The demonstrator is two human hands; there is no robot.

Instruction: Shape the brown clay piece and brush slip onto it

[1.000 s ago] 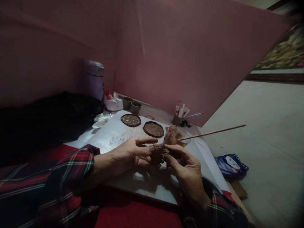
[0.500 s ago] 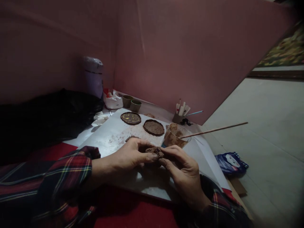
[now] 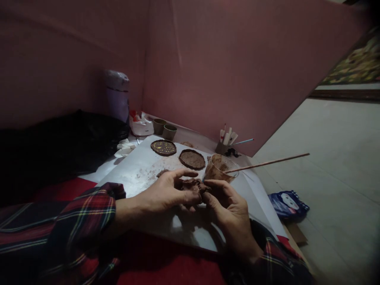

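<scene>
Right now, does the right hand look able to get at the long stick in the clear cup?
Probably yes: the long stick pokes well out of the clear cup, just beyond the right hand, with nothing seen between. But that hand is pinching the brown lump, so it would likely need to let go first.

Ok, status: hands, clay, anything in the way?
Left hand gripping clay lump. Right hand pinching its edge. Glass container with stick just beyond, seemingly not in the way.
</scene>
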